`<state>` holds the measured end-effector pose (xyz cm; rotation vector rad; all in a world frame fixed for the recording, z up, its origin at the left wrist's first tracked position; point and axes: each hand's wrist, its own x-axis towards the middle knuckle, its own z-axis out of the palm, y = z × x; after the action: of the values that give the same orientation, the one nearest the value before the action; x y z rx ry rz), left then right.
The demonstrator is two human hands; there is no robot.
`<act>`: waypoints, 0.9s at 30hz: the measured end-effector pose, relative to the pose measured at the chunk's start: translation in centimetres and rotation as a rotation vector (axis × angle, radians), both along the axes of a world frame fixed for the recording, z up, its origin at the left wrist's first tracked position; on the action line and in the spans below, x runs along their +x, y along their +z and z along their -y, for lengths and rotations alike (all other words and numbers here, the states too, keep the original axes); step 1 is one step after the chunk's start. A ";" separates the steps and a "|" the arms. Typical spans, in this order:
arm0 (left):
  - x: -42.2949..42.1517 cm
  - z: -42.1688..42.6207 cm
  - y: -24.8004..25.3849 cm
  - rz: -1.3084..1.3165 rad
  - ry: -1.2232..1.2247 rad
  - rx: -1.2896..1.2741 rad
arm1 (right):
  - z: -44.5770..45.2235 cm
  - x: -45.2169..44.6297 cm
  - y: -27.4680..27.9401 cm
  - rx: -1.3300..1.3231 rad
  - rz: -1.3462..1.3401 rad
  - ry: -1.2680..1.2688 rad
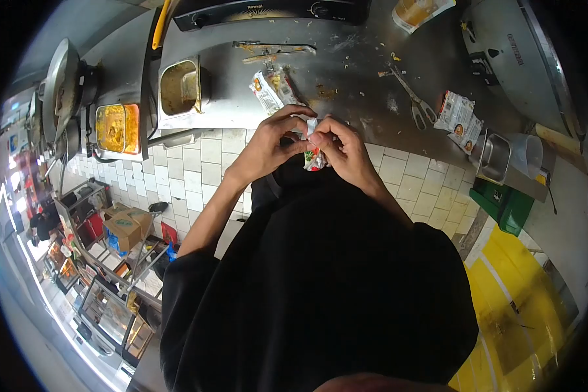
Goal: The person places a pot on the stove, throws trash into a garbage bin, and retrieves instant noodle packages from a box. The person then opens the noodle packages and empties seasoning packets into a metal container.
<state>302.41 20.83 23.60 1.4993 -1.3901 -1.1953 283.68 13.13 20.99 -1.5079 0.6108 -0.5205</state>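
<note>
Both hands meet at the counter's front edge over a small printed packet [315, 161] with red and green on it. My left hand [276, 145] pinches the packet's whitish top from the left. On the right side, my right hand [343, 149] grips the same top, thumb and fingers pressed together. The packet's lower part hangs below the fingers. Just beyond my left hand, a white printed wrapper [265, 94] lies on the steel counter [346, 59].
Scissors [417, 104] and more printed packets [458, 119] lie at the right. Steel pans [178, 89] [495, 158] stand at both sides. Tongs [277, 48] lie near the stove [268, 13]. A tray of orange food [132, 128] is at the left.
</note>
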 end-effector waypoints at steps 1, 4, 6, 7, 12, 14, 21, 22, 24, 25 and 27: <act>0.2 0.0 0.3 0.061 -0.030 -0.036 | 0.0 0.1 0.2 -0.074 -0.001 0.001; -0.1 0.1 1.0 0.208 -0.109 -0.110 | 0.0 0.2 0.8 -0.152 -0.025 -0.010; -0.7 -0.2 1.5 0.264 -0.148 -0.109 | -0.3 -0.1 0.8 -0.253 -0.070 0.000; -1.1 -0.4 1.2 0.310 -0.154 -0.116 | -0.3 -0.3 0.8 -0.254 -0.070 0.012; -2.2 -0.7 0.2 0.426 -0.187 -0.046 | -0.5 -0.5 0.7 -0.261 -0.031 0.023; -2.4 -0.5 0.8 0.371 -0.164 -0.029 | 0.2 -0.4 1.0 -0.344 -0.007 0.067; -0.1 0.3 3.0 0.229 -0.060 -0.162 | 1.7 -1.4 0.6 0.319 0.316 0.126; 1.1 0.0 2.8 0.185 -0.062 -0.065 | 2.0 -1.8 -0.5 0.217 0.351 0.084; 0.2 -0.1 5.5 0.082 -0.054 -0.024 | 1.3 -1.9 0.8 0.174 0.296 0.079; 0.3 0.0 5.5 0.068 -0.065 -0.067 | 1.1 -1.7 0.7 0.083 0.288 -0.011; 0.3 0.1 5.6 0.037 -0.078 -0.154 | 0.7 -1.1 0.8 -0.098 0.266 -0.183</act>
<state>302.72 20.75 29.22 1.3774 -1.5418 -1.0858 282.58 12.41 21.75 -1.4505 0.5227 -0.8874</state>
